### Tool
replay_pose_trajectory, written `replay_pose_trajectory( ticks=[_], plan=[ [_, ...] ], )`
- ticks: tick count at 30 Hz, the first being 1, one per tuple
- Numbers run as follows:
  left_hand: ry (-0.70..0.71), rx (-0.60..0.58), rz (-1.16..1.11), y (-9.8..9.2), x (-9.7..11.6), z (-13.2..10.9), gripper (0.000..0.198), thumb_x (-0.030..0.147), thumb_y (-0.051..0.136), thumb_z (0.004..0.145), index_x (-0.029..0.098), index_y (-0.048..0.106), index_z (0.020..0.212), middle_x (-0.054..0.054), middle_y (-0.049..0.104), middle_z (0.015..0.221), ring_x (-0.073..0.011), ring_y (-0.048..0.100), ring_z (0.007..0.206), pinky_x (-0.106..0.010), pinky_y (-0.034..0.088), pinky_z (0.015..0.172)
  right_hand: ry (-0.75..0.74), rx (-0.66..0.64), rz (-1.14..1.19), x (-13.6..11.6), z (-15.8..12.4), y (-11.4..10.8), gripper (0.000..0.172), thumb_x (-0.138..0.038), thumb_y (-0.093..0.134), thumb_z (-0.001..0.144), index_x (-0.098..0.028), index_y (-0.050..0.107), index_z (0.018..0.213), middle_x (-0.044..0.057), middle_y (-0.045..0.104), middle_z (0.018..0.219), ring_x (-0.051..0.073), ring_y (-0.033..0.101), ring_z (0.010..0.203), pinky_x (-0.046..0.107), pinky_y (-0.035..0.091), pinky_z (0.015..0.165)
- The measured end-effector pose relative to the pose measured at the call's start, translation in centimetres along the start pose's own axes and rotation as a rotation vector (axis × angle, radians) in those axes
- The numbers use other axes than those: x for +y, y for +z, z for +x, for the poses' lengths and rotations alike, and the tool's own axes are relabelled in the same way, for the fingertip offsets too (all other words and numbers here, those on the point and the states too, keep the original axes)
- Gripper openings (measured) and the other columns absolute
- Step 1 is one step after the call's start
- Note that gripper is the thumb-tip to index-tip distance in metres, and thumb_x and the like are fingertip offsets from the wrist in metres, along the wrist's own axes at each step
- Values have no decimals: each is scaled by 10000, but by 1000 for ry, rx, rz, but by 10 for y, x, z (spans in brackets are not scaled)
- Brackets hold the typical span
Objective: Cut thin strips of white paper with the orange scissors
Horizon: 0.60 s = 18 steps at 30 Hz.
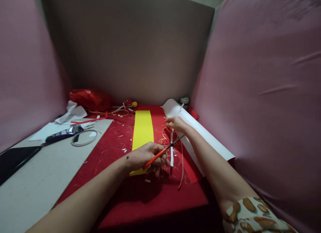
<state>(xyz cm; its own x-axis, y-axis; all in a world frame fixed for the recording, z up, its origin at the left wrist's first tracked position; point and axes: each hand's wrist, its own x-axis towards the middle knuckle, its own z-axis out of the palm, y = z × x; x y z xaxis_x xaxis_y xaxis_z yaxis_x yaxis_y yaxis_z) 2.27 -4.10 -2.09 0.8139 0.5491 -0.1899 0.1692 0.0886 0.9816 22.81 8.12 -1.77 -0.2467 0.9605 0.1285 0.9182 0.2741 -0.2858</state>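
My left hand (pixel 149 155) is closed on a pair of scissors (pixel 159 156) with orange handles, above the near end of a yellow paper strip (pixel 143 126). The dark blades point up and to the right. Just past the fingers hangs or lies a narrow white strip (pixel 172 151); whether the left hand touches it is unclear. My right hand (pixel 176 123) reaches forward over a red sheet (pixel 158 119), its fingers loosely apart. The strip's upper end is close beneath those fingers, and a thin yellow string (pixel 164 133) curls beside them.
A curled white sheet (pixel 200 132) lies along the right side. To the left are a grey board (pixel 75 159), a dark tube (pixel 64 134) and a ring-shaped coil (pixel 72 141). A red plastic bag (pixel 90 99) and a lidded jar (pixel 185 101) stand behind. Scraps litter the red cloth (pixel 112 152).
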Motion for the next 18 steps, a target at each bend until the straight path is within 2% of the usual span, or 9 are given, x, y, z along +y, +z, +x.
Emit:
replay_pose_trajectory(
  ticks=[2,5,9,11,13,15,16,17,18],
  plan=[
    [27,59,-8,-3,1,-2,107,219,635,668,142,600,734,-24,689,656,-83,564,419,-179,348,354,-66,-69,-42,0,-11,6,295,-242,633,756,-201,688,1042,32,723,982,165,647,928,195,450,785],
    [68,223,-47,-15,3,-5,167,269,676,653,160,556,689,-31,693,669,-82,550,416,-183,342,341,-120,-125,-125,1,-23,8,324,-107,633,670,-178,700,980,71,714,973,210,632,949,226,444,754],
    [94,404,5,-32,8,-6,200,303,698,618,166,560,668,-2,592,487,-83,498,399,-196,308,353,-101,-103,-202,4,-32,-2,443,-38,590,642,-141,652,1069,140,677,1058,261,606,1011,273,433,785],
    [56,560,99,-42,8,-7,157,295,654,650,169,568,688,9,549,445,-86,478,395,-205,295,370,-78,-84,-211,3,-35,-9,461,-27,572,654,-129,636,1099,155,674,1058,264,603,1023,285,427,817],
    [-11,799,274,-53,5,-7,107,273,594,684,179,563,724,-17,602,534,-114,540,466,-218,323,410,-73,-66,-196,-5,-38,-15,471,-26,566,662,-135,628,1116,148,666,1089,254,587,1059,281,416,860],
    [-105,1043,641,-66,-1,-8,93,257,541,717,184,574,763,-66,674,717,-173,631,672,-237,395,520,-81,-39,-163,-20,-40,-16,479,-35,559,673,-146,618,1135,135,648,1145,241,560,1108,273,405,894],
    [-173,1114,849,-73,-4,-8,110,258,518,735,187,582,790,-94,691,827,-211,644,803,-254,416,587,-84,-25,-141,-30,-42,-15,483,-39,550,683,-156,609,1148,122,640,1167,231,550,1122,267,403,901],
    [-257,1133,973,-79,-8,-9,137,257,494,750,188,590,818,-116,693,910,-247,635,908,-273,426,646,-84,-7,-94,-41,-44,-12,472,-44,531,699,-171,606,1148,102,643,1166,215,555,1116,259,408,897],
    [-295,1128,990,-84,-11,-9,144,249,496,744,177,600,812,-142,692,933,-278,627,950,-290,429,676,-46,16,90,-52,-45,-8,428,-44,520,704,-172,628,1097,89,665,1119,208,575,1085,256,417,885]
  ],
)
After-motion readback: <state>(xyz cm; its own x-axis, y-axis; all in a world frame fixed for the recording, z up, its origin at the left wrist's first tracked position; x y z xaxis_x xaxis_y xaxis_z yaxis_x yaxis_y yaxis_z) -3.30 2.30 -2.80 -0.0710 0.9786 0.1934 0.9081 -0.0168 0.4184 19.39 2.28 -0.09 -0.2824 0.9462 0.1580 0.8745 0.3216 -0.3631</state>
